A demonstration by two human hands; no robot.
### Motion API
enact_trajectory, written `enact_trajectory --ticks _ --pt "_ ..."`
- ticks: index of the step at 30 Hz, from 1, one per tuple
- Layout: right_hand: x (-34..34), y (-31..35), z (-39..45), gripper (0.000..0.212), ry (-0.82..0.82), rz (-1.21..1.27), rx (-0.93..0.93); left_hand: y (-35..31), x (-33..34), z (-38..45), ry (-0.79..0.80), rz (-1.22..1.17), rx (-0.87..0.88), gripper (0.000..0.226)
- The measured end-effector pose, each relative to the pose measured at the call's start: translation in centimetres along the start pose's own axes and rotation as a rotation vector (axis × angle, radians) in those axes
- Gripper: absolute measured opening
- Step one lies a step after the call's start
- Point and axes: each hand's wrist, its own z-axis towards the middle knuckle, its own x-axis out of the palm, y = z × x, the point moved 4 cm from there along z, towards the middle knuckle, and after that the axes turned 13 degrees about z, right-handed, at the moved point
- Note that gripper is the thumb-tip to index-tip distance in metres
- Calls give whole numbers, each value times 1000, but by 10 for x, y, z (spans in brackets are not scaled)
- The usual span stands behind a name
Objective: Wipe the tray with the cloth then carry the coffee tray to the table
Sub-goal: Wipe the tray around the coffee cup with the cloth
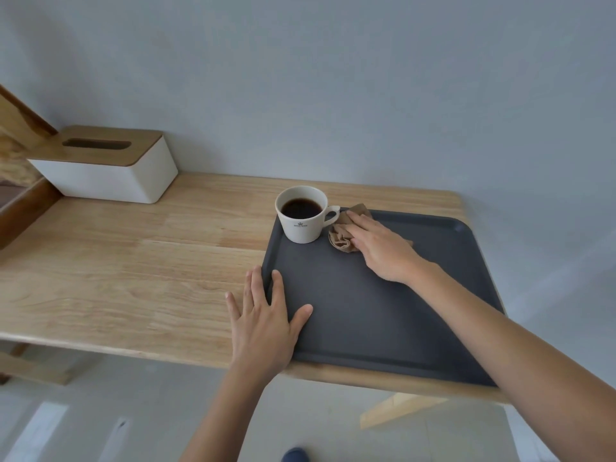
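Observation:
A dark grey tray (360,311) lies on the right end of a wooden shelf. A white cup (301,215) of black coffee stands in the tray's far left corner. Just right of the cup, a crumpled brown cloth (340,238) rests on the tray under my right hand (383,251), which presses down on it with the fingers laid flat over it. My left hand (266,318) lies flat with fingers spread across the tray's left rim, partly on the wood, thumb on the tray surface.
The wooden shelf (133,261) runs left along a pale wall. A white tissue box (106,168) with a wooden lid stands at the back left, beside a dark wood frame (20,208). The tray's right edge overhangs the shelf end. Floor lies below.

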Motion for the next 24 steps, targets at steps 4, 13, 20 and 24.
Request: enact_trajectory --ticks 4,13,20,24 --pt "-19 -38 -37 47 -23 10 39 1 1 -2 -10 0 -7 102" --pt "-30 -44 -58 44 -225 7 304 -1 3 1 -14 -9 -14 110" --pt "22 30 -49 46 -106 22 41 -3 -1 0 -11 -8 -36 102" --pt "27 32 -104 47 -34 16 -72 -2 -2 -2 -21 -11 -45 100"
